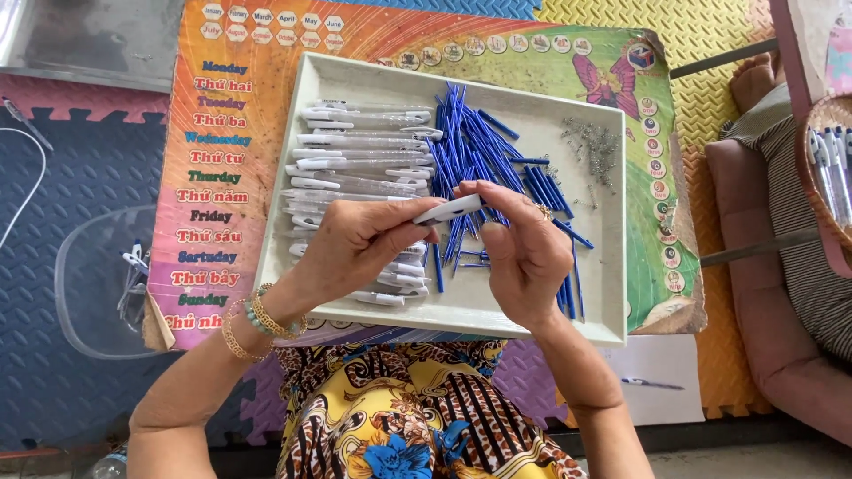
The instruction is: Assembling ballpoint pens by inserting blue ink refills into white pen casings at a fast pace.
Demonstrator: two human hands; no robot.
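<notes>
Both hands over tray [461, 315]: left hand [355, 244] and right hand [524, 253] pinching one white barrel [448, 209] between them, raised for fitting; refills [475, 146] just beyond, springs [596, 149] farther right.

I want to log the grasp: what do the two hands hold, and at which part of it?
Both hands hold one white pen barrel over the tray: the left hand pinches its left end, the right hand its right end.

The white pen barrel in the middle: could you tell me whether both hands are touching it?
Touching. The head view shows the left hand and right hand pinching opposite ends of the white pen barrel.
</notes>
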